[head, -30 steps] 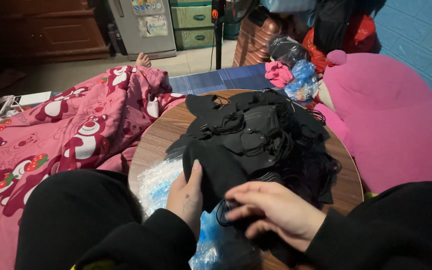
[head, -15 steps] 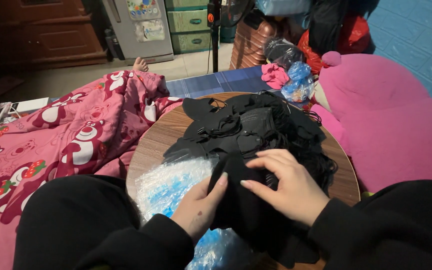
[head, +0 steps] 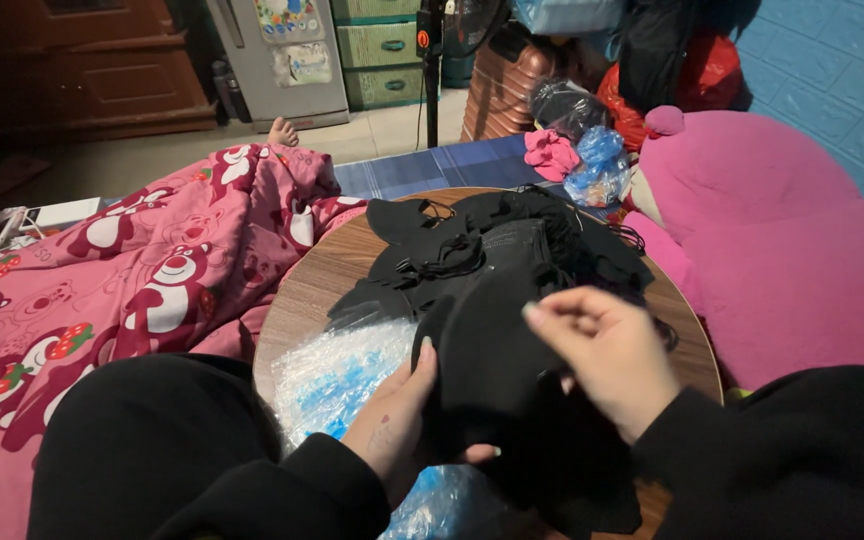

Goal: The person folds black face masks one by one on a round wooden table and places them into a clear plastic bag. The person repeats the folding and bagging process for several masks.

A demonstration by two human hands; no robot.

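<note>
Both hands work one black fabric piece point(head: 492, 370) at the near edge of the round wooden table point(head: 322, 275): my left hand point(head: 402, 415) is clamped on its left edge, my right hand point(head: 607, 355) pinches its top with fingers together. I judge the work far from done. One heap of black pieces point(head: 512, 250), too tangled to count, waits behind, and one clear plastic bag point(head: 337, 375) lies beside my left hand.

Crinkled clear-blue plastic bag point(head: 337, 375), tabletop

masks point(head: 512, 260) on table point(head: 332, 270) | blanket point(head: 152, 270) left | cushion point(head: 792, 230) right
</note>
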